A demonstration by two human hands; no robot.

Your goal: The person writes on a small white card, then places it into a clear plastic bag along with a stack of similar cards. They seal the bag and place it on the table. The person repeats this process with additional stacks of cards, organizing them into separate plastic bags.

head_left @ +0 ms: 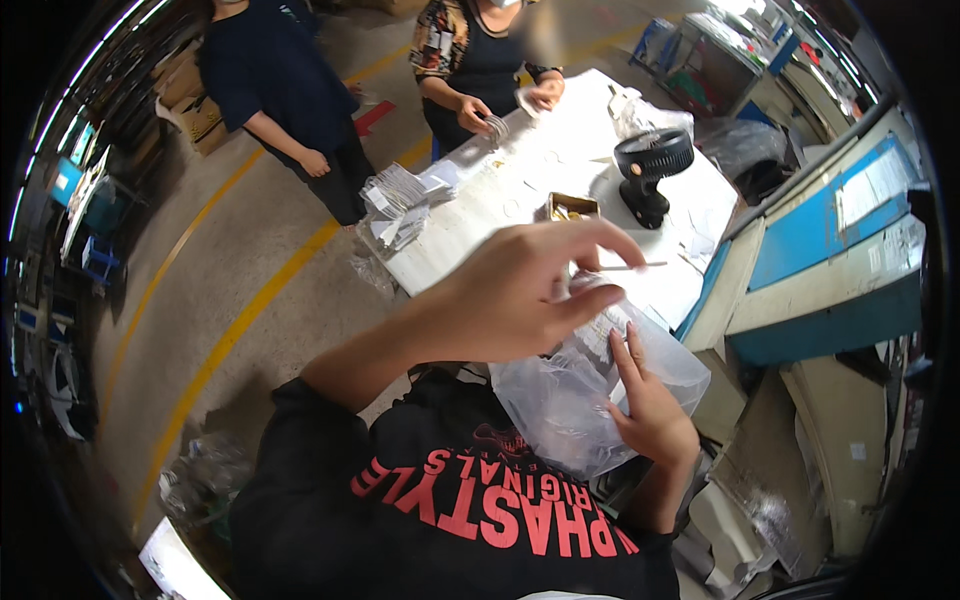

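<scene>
My left hand (510, 295) is raised over the near edge of the table, slightly blurred. Its thumb and forefinger curve apart, with a gap between them. Below it, a clear plastic bag (555, 410) lies spread in front of my body. Inside or under its film show white pieces with fine print; I cannot tell which. My right hand (655, 415) rests on the bag's right part, fingers stretched out toward the table and thumb apart. A thin dark stick-like line (640, 266) shows beyond my left fingertips.
The white table (470, 225) bears a black desk fan (650, 170), a small open box (572, 207) with yellowish bits, and stacks of white cards (400, 200). Across it a person (485, 75) handles pale rings; another person (275, 90) stands left. A blue-and-cream cabinet (820, 260) stands right.
</scene>
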